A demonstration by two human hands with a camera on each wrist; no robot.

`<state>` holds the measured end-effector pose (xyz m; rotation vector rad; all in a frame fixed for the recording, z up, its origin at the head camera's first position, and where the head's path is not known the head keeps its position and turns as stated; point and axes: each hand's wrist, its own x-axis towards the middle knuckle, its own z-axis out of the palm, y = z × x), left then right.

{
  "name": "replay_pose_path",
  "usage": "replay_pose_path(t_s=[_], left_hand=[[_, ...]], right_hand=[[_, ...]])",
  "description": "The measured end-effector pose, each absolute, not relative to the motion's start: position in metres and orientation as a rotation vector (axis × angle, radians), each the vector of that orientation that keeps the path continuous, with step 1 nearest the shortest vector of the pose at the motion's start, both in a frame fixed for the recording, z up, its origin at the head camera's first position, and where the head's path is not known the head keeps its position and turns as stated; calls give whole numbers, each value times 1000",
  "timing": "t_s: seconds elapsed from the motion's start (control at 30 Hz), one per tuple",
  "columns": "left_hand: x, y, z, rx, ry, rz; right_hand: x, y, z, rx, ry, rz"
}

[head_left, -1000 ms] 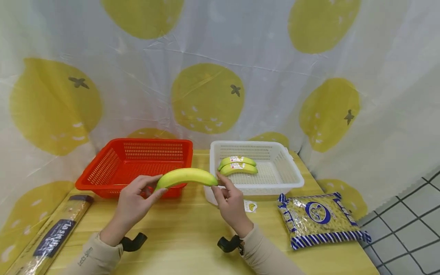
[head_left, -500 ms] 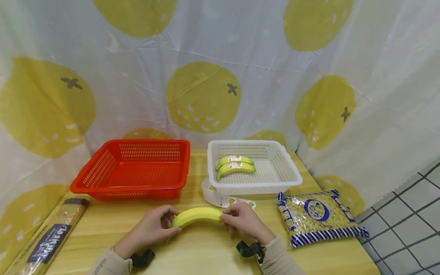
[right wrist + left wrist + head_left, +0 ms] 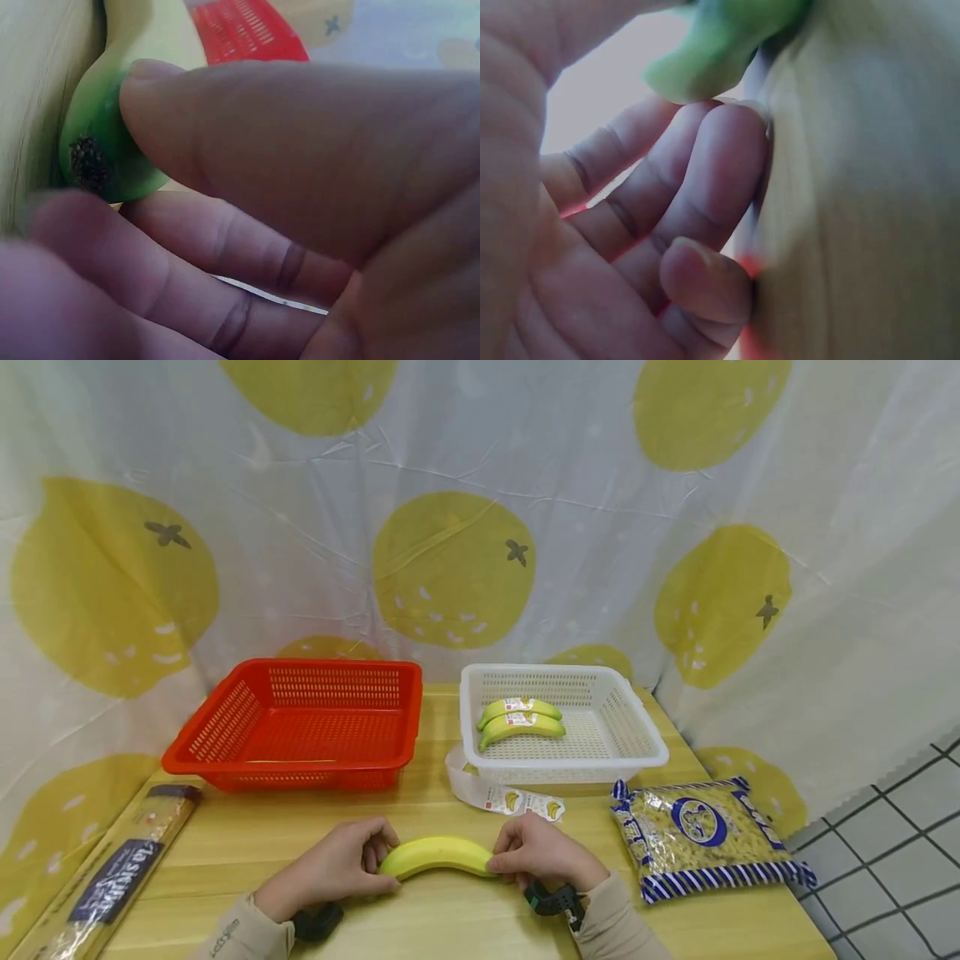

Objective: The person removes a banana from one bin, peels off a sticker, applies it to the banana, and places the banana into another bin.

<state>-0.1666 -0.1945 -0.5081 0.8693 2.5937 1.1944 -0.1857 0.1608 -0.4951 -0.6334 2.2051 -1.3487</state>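
A yellow banana [image 3: 438,853] with greenish ends lies crosswise at the front of the wooden table, curved upward in the middle. My left hand [image 3: 341,866] pinches its left end; in the left wrist view the green end [image 3: 705,60] sits at the fingertips. The right end is pinched by my right hand [image 3: 551,853]. In the right wrist view, the thumb [image 3: 247,127] presses on that end, beside its dark tip [image 3: 91,161]. Two bananas with labels [image 3: 522,727] lie side by side in the white basket [image 3: 570,773].
A red basket [image 3: 300,768] stands back left. In front of the white basket curls a strip of banana stickers [image 3: 498,796]. A pasta bag [image 3: 697,835] lies at right, a long spaghetti pack [image 3: 120,877] at left. A lemon-print curtain [image 3: 585,568] hangs behind.
Both hands have lowered the banana from in front of the baskets to the table nearer me, and slightly right. Over the last half second it stays nearly in place.
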Motion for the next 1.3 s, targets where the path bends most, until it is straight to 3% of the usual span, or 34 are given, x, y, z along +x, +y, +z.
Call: replay_pose_path(t_s=[0.17, 0.3, 0.57, 0.97, 1.3], left_hand=[[-166, -195, -506, 857, 2563, 1177], [-166, -196, -506, 863, 2566, 1169], [-164, -193, -509, 873, 2583, 1155], [-162, -189, -507, 817, 2689, 1146], [-164, -164, -497, 834, 2955, 1371]], right_hand=[[-197, 163, -485, -561, 2532, -1269], [-210, 160, -480, -435, 2957, -914], [-224, 148, -501, -270, 3062, -615], [-229, 142, -509, -347, 2981, -844], [-213, 129, -502, -477, 2573, -1626]])
